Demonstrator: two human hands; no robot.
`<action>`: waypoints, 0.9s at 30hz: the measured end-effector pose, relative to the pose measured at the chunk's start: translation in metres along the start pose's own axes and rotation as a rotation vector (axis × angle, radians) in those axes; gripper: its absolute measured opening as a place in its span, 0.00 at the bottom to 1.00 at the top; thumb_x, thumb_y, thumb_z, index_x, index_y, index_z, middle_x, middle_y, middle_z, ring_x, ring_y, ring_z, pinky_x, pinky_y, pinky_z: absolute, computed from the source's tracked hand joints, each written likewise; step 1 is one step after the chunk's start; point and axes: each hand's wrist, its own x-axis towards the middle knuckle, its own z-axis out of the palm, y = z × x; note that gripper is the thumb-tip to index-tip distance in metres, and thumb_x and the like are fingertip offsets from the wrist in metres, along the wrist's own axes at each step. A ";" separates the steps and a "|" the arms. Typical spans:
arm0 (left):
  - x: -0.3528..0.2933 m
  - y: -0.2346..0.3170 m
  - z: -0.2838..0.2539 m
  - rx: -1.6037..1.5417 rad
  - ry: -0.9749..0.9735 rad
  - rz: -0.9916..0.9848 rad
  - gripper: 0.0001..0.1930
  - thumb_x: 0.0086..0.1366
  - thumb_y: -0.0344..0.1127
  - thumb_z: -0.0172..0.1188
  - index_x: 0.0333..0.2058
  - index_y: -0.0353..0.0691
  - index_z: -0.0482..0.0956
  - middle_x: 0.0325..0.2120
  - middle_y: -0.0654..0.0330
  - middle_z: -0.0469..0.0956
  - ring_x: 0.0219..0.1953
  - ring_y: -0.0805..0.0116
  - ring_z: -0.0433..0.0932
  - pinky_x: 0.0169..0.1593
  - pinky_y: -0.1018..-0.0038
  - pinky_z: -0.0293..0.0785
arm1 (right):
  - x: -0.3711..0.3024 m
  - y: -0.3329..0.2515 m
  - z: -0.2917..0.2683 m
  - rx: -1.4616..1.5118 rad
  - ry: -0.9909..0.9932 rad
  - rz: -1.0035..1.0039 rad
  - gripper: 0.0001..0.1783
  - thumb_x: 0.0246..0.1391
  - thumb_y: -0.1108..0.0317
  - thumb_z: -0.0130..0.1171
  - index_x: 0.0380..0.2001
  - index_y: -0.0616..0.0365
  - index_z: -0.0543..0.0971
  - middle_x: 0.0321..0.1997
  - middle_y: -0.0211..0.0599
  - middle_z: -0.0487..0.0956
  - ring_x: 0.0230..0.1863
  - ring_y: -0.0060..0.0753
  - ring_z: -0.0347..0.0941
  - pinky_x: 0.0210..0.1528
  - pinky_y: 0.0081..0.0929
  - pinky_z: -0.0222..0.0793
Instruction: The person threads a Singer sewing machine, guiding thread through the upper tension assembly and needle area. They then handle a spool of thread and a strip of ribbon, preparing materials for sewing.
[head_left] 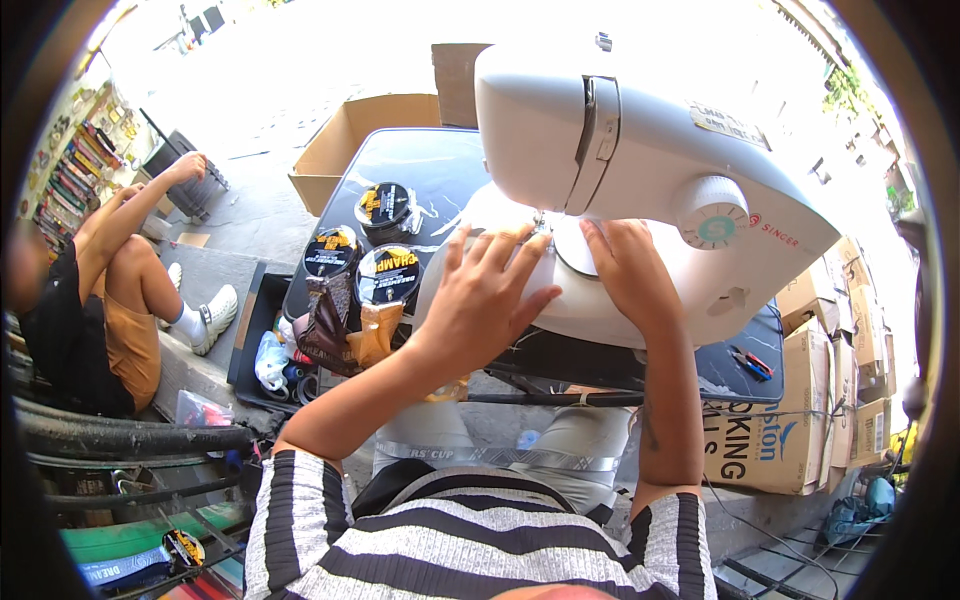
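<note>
A white sewing machine (640, 150) stands on a dark marble-patterned table (400, 160), its arm reaching over the bed. My left hand (480, 285) lies open on the bed, fingers spread, the fingertips close to the presser foot (541, 222). My right hand (635, 265) rests on the bed under the machine's arm, thumb and fingers stretched forward. Beside its thumb shows a pale, dark-edged curved part (574, 252); I cannot make out what it is. Part of the right fingers is hidden by the machine's arm. Neither hand visibly holds anything.
Left of the machine sit black rolls with round labels (388, 272) and hanging brown and gold strips (378, 330). A black bin (245, 340) stands below. Small red-and-blue snips (752, 364) lie at the table's right. Cardboard boxes (790, 420) are stacked right; another person (90, 330) sits left.
</note>
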 end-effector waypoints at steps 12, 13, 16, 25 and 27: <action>-0.014 0.012 0.009 0.107 -0.001 -0.009 0.28 0.71 0.47 0.53 0.67 0.47 0.64 0.60 0.46 0.67 0.65 0.52 0.65 0.69 0.40 0.40 | 0.030 -0.001 0.012 0.237 0.070 -0.080 0.16 0.62 0.68 0.55 0.49 0.67 0.76 0.47 0.53 0.80 0.54 0.51 0.73 0.59 0.41 0.64; -0.014 0.014 0.009 0.115 -0.002 -0.012 0.28 0.71 0.47 0.52 0.67 0.47 0.64 0.60 0.46 0.67 0.65 0.52 0.65 0.69 0.39 0.39 | 0.035 0.002 0.019 0.323 0.103 -0.081 0.16 0.61 0.69 0.55 0.49 0.67 0.76 0.47 0.51 0.80 0.54 0.47 0.74 0.58 0.39 0.64; -0.014 0.016 0.012 0.127 0.011 -0.024 0.27 0.72 0.45 0.51 0.67 0.45 0.64 0.60 0.45 0.66 0.66 0.52 0.64 0.69 0.38 0.37 | 0.041 0.017 0.028 0.391 0.177 -0.112 0.16 0.60 0.71 0.55 0.49 0.67 0.76 0.46 0.52 0.81 0.53 0.48 0.76 0.55 0.39 0.67; -0.015 0.018 0.018 0.089 0.055 -0.050 0.28 0.71 0.42 0.51 0.67 0.42 0.63 0.59 0.43 0.65 0.66 0.48 0.63 0.70 0.38 0.35 | 0.037 0.018 0.025 0.462 0.242 -0.129 0.14 0.62 0.71 0.57 0.48 0.69 0.76 0.46 0.42 0.80 0.49 0.30 0.75 0.49 0.29 0.72; -0.015 0.018 0.019 0.044 0.066 -0.058 0.28 0.70 0.42 0.52 0.66 0.41 0.64 0.60 0.43 0.63 0.65 0.46 0.64 0.69 0.36 0.38 | 0.035 0.014 0.026 0.434 0.272 -0.098 0.15 0.62 0.71 0.58 0.50 0.68 0.75 0.48 0.43 0.79 0.49 0.32 0.76 0.49 0.30 0.73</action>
